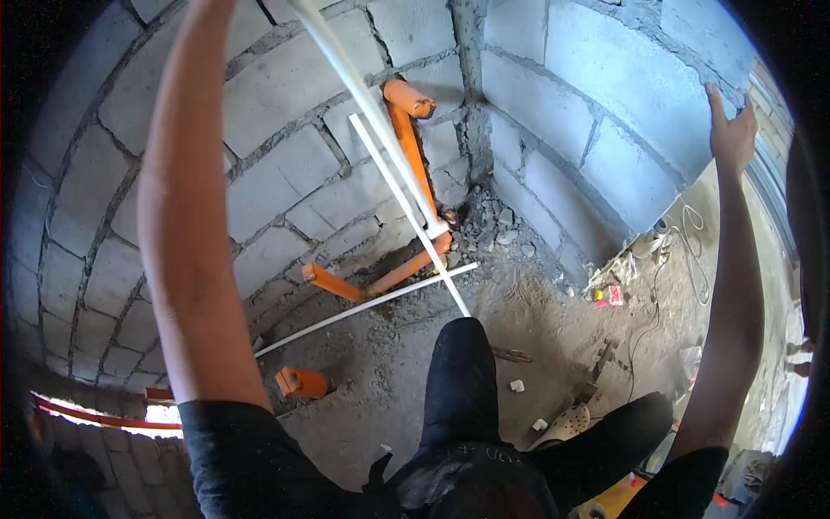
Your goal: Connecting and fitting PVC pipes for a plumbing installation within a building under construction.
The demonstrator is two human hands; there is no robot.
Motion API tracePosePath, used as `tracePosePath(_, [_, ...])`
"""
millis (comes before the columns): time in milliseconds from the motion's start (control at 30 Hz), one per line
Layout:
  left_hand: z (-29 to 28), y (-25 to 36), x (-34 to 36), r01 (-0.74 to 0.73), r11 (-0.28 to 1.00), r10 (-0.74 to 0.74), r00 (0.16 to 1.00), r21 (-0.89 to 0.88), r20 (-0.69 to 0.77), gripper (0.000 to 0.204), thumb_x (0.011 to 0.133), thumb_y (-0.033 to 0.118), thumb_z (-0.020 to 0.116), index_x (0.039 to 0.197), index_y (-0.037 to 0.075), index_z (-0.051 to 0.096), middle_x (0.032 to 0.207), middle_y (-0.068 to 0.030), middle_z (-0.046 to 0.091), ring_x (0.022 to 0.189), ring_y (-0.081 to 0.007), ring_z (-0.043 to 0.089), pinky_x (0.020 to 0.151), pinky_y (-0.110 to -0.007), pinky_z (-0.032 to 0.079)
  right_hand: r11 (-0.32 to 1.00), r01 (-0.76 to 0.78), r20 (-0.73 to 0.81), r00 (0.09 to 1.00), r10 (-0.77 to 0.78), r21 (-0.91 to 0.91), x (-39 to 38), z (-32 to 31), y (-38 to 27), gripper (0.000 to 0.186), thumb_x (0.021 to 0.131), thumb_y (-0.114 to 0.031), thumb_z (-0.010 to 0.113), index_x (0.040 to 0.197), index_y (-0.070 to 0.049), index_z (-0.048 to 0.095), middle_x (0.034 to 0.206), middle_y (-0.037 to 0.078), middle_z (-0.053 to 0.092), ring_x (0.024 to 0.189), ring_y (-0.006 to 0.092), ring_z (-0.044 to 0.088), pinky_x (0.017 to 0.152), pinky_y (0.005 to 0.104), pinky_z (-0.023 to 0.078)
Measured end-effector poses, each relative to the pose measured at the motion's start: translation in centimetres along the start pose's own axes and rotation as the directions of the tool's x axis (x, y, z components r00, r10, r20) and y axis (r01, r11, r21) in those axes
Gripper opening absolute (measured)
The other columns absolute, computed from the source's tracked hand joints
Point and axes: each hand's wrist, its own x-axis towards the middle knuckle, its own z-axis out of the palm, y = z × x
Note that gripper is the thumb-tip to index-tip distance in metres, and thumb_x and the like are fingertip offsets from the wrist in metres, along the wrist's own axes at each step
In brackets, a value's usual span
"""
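My left arm (192,216) reaches up past the top edge, so its hand is out of sight. On the right, my right hand (733,137) rests with its fingers apart against the end of the light block wall (622,60). A thick white pipe (367,97) slants down from the top to a white fitting (437,230) near the corner. In front of it leans a thinner white pipe (399,192), its lower end by my knee (462,346). Another thin white pipe (346,309) lies low across the floor area.
Orange drain pipes (406,143) run down the corner and along the wall base. A short orange pipe stub (301,382) sticks up at left. Rubble (501,233), pliers (512,355), a red-labelled bottle (609,296) and loose cable (655,303) lie on the dusty floor.
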Motion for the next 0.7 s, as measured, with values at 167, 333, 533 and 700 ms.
tracePosePath(167, [5.2, -0.2, -8.0, 0.115, 0.993, -0.109, 0.964, -0.011, 0.243, 0.027, 0.078, 0.030, 0.070, 0.084, 0.003, 0.072, 0.078, -0.0239, 0.066, 0.075, -0.0403, 0.067, 0.068, -0.047, 0.051, 1.000, -0.020, 0.022, 1.000, 0.020, -0.002, -0.2, 0.1, -0.3, 0.099, 0.076, -0.076, 0.061, 0.140, 0.000, 0.050, 0.131, 0.026, 0.057, 0.120, 0.0377, 0.057, 0.101, 0.0485, 0.044])
tracePosePath(333, [7.6, 0.6, -16.0, 0.226, 0.974, -0.216, 0.895, 0.021, 0.391, 0.033, 0.077, 0.031, 0.073, 0.087, -0.001, 0.073, 0.092, -0.0264, 0.068, 0.094, -0.0364, 0.067, 0.081, -0.047, 0.051, 0.999, -0.018, -0.010, 1.000, 0.019, 0.029, -0.1, -0.4, -0.3, 0.102, 0.073, -0.078, 0.062, 0.139, 0.000, 0.051, 0.130, 0.026, 0.057, 0.119, 0.0391, 0.057, 0.100, 0.0504, 0.044])
tracePosePath(533, [10.7, -1.9, -23.1, 0.215, 0.975, -0.208, 0.780, 0.058, 0.591, 0.039, 0.083, 0.052, 0.066, 0.085, 0.014, 0.076, 0.080, -0.0157, 0.071, 0.082, -0.0391, 0.068, 0.072, -0.049, 0.052, 0.999, 0.008, -0.010, 1.000, -0.008, 0.049, -0.2, -1.6, -1.0, 0.099, 0.073, -0.077, 0.063, 0.138, -0.003, 0.052, 0.132, 0.023, 0.058, 0.119, 0.0387, 0.057, 0.100, 0.0489, 0.044])
tracePosePath(700, [10.4, -2.6, -26.4, 0.233, 0.971, -0.209, 0.699, 0.059, 0.684, 0.037, 0.083, 0.047, 0.067, 0.080, 0.011, 0.074, 0.080, -0.0170, 0.070, 0.081, -0.0402, 0.067, 0.071, -0.048, 0.053, 0.995, 0.051, -0.092, 0.995, -0.043, 0.085, -0.4, -1.3, -0.7, 0.106, 0.074, -0.079, 0.060, 0.140, 0.002, 0.048, 0.132, 0.026, 0.057, 0.122, 0.0369, 0.056, 0.104, 0.0468, 0.042])
